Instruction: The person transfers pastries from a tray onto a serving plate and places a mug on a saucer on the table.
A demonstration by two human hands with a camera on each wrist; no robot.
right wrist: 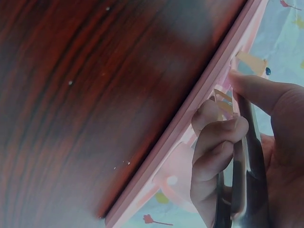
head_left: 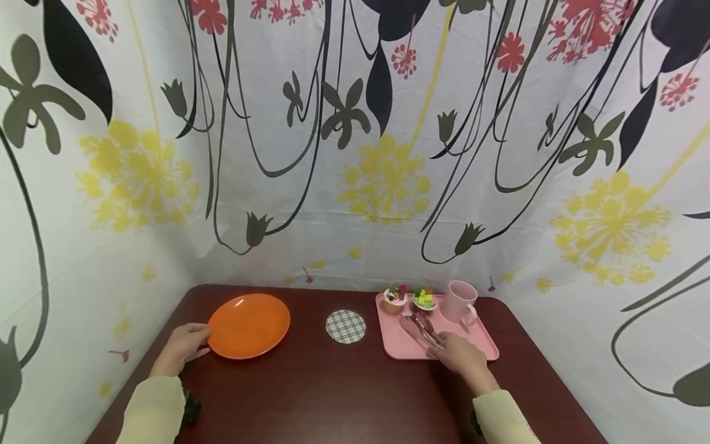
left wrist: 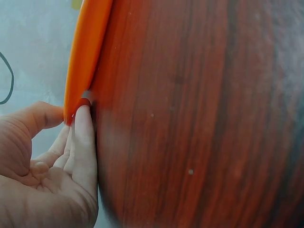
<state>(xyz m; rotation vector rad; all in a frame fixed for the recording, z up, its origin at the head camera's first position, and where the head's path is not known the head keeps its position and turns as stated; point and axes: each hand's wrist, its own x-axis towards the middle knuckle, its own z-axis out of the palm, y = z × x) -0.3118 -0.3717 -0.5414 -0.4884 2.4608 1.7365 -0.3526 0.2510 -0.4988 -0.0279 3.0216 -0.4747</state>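
Observation:
At the left of the table my left hand pinches the near-left rim of a round orange plate. In the left wrist view the thumb is on top of the plate's edge and the fingers are beneath it. My right hand holds metal tongs over a pink tray. Its thumb and fingers wrap the tongs' arms in the right wrist view. Near the tong tips sit a fruit-topped cupcake and a small tart with green pieces. Whether the tips touch either is unclear.
A pink mug stands at the tray's back right. Between plate and tray lies a round checked coaster. The dark wooden table is bordered at the back and sides by a flower-patterned curtain.

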